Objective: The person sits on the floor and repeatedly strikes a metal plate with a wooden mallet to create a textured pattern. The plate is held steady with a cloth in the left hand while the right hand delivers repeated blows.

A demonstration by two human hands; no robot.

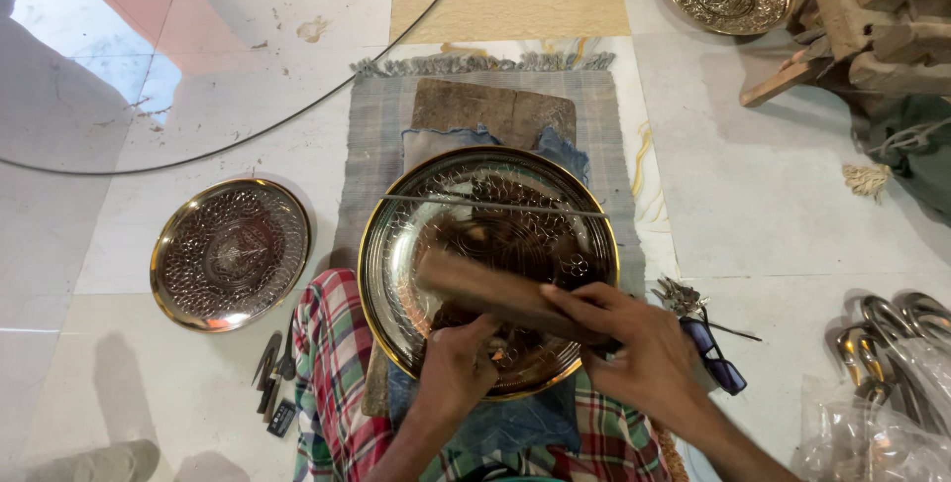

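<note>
The right hand (pixel 649 353) gripped a wooden mallet (pixel 495 289) lying long-axis leftward over the engraved brass plate (pixel 396 244), above the left hand (pixel 458 363), whose fingers pinched a small punch.

A large round engraved brass plate (pixel 488 269) lies on a grey woven mat (pixel 604 135). The right hand (pixel 644 348) grips a brown wooden block (pixel 495 289) over the plate. The left hand (pixel 458 363) rests on its near rim. A smaller engraved brass plate (pixel 230 254) lies on the floor nearby.
</note>
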